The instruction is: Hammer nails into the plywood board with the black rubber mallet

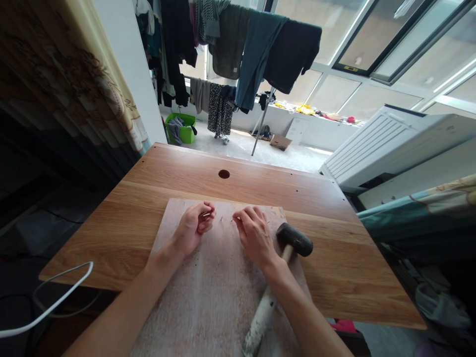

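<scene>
Thin nail-like piece (232,220): at the right hand's fingertips, over the upper part of the pale, scuffed board (219,282). Right hand (256,234): palm down, thumb and forefinger together on this piece. A second slim piece (221,218) shows on the board between the hands, apart from both. Left hand (195,225): fingers curled, thumb side up, near the board's upper left; whether they close on anything, cannot tell, too small to resolve.

Mallet (293,239): black head at the board's right edge, pale worn handle slanting down-left over the board, passing under the right forearm. Board lies on the wood-grain tabletop (357,267), which has a round dark hole (223,174) beyond the hands. White cable (63,300) loops at the tabletop's near left corner.

Farther out: hanging clothes (260,49), green tub (187,133) with cloth inside, cardboard box (280,142) on the floor, patterned curtain (85,74) at left, windows at upper right.
</scene>
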